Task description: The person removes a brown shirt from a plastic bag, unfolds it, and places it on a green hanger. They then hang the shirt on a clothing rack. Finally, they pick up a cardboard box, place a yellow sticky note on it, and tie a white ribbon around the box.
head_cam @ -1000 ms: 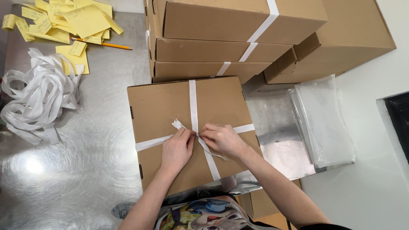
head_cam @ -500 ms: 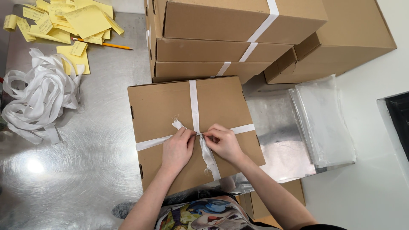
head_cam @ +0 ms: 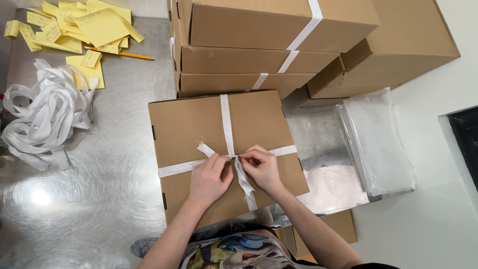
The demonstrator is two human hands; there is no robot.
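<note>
Two hands work palm-down on the cardboard box (head_cam: 199,124) nearest the person, left hand (head_cam: 209,180) and right hand (head_cam: 261,168) each pinched shut on the white ribbon (head_cam: 226,124) where its bands cross, forearms angling in from the box's near edge.

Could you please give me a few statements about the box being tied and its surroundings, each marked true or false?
1. Both hands, left hand and right hand, meet at the white ribbon crossing on the cardboard box. True.
2. The box lies on a wooden table. False: a metal table.
3. A pencil lies beside yellow notes. True.
4. The loose ribbon pile is red. False: white.
</note>
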